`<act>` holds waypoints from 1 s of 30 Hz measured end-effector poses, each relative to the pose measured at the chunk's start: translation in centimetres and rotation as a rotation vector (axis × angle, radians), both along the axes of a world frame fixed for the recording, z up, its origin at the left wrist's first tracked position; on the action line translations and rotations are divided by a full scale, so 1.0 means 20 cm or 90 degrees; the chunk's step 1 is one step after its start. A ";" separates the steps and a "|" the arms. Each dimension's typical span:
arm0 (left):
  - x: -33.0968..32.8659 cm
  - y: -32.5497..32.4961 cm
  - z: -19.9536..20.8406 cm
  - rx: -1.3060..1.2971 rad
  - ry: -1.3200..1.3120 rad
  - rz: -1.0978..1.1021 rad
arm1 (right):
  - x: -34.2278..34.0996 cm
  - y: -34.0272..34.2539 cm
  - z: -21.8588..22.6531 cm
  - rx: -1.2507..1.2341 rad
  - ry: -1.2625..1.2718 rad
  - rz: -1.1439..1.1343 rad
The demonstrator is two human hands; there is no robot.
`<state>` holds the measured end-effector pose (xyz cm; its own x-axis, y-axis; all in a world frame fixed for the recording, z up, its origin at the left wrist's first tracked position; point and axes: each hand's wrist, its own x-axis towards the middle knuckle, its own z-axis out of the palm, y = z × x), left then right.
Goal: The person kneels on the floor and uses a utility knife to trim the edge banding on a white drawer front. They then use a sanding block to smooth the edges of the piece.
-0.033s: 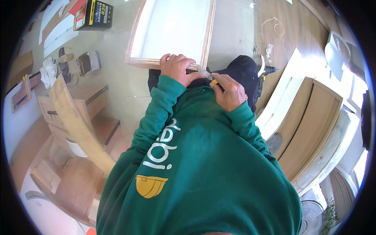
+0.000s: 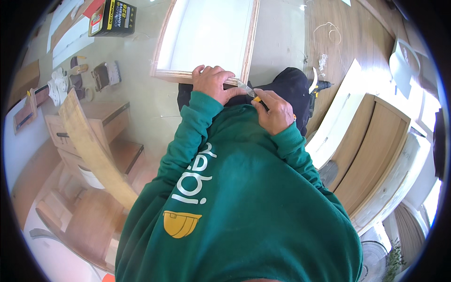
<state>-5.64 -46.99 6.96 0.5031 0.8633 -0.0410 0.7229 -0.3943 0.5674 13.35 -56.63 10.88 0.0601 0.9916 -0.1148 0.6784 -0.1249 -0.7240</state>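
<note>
A shallow drawer-like wooden box (image 2: 205, 33) with a white inside rests in front of me, its near edge at my lap. My left hand (image 2: 212, 83) is closed over that near edge, fingers on top and thumb below. In my right hand (image 2: 276, 112) is a utility knife (image 2: 256, 97) with a yellow handle. Its broad, pale blade points up and left to the box's near right corner, beside my left thumb. Whether the blade touches the edge I cannot tell. My right fingers hide most of the handle.
A black-and-yellow adhesive tin (image 2: 112, 19) stands at the far left. A cordless drill (image 2: 322, 86) lies right of my knee, near a long white panel (image 2: 339, 115). Wooden cabinets (image 2: 371, 155) stand at the right; a curved wooden strip (image 2: 94, 145) leans by drawers (image 2: 96, 120) at the left.
</note>
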 end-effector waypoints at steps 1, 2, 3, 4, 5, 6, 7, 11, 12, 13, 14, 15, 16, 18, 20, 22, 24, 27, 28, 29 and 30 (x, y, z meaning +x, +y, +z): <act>0.00 0.00 0.00 0.010 -0.003 0.002 | 0.00 0.00 0.00 0.008 0.005 -0.002; 0.00 0.00 0.00 0.019 -0.006 0.004 | 0.00 0.01 -0.01 0.017 0.009 -0.005; 0.00 0.00 -0.01 0.027 -0.008 0.004 | -0.01 0.01 -0.02 0.023 0.015 -0.009; 0.00 0.00 -0.01 0.023 -0.001 0.009 | -0.01 0.02 -0.03 0.028 0.005 -0.006; 0.01 0.00 -0.01 0.018 0.006 0.014 | -0.01 0.04 -0.04 0.033 -0.005 -0.003; 0.02 0.01 -0.01 0.019 0.013 0.022 | 0.00 0.07 -0.05 0.044 -0.014 0.002; 0.03 0.02 -0.02 0.013 0.015 0.027 | 0.00 0.11 -0.06 0.043 -0.014 0.001; 0.02 0.04 -0.01 0.016 -0.009 0.010 | -0.01 0.08 -0.08 0.060 0.006 0.002; 0.02 0.03 -0.02 0.019 -0.027 0.001 | 0.00 0.05 -0.08 0.065 0.011 0.009; 0.02 0.04 -0.02 0.017 -0.012 0.002 | 0.01 0.05 -0.08 0.061 0.016 0.007; 0.02 0.05 -0.02 0.015 0.002 0.002 | 0.00 0.07 -0.08 0.056 0.020 0.004; 0.02 0.05 -0.02 0.009 0.018 -0.001 | -0.01 0.06 -0.07 0.047 0.026 -0.003; 0.03 0.05 -0.02 -0.006 0.029 0.013 | -0.01 0.08 -0.08 0.046 0.020 -0.005; 0.05 0.06 0.00 -0.033 0.049 0.046 | 0.00 0.14 -0.08 0.047 0.007 -0.007; 0.04 0.03 0.00 -0.031 0.042 0.023 | 0.01 0.07 -0.09 0.045 0.014 -0.002; 0.04 0.03 0.01 -0.010 0.026 0.004 | -0.01 0.02 -0.08 0.041 0.011 -0.018; 0.04 0.05 -0.01 -0.012 0.031 0.022 | 0.00 0.08 -0.07 0.040 0.008 -0.005; 0.04 0.04 -0.02 -0.015 0.033 0.033 | 0.00 0.10 -0.09 0.047 0.009 -0.006; 0.04 0.04 -0.03 -0.007 0.032 0.027 | 0.00 0.09 -0.09 0.056 0.006 -0.004; 0.04 0.04 -0.02 0.002 0.032 0.021 | 0.00 0.09 -0.09 0.066 0.003 -0.002; 0.04 0.04 -0.02 0.011 0.023 0.023 | 0.01 0.09 -0.09 0.061 0.005 -0.005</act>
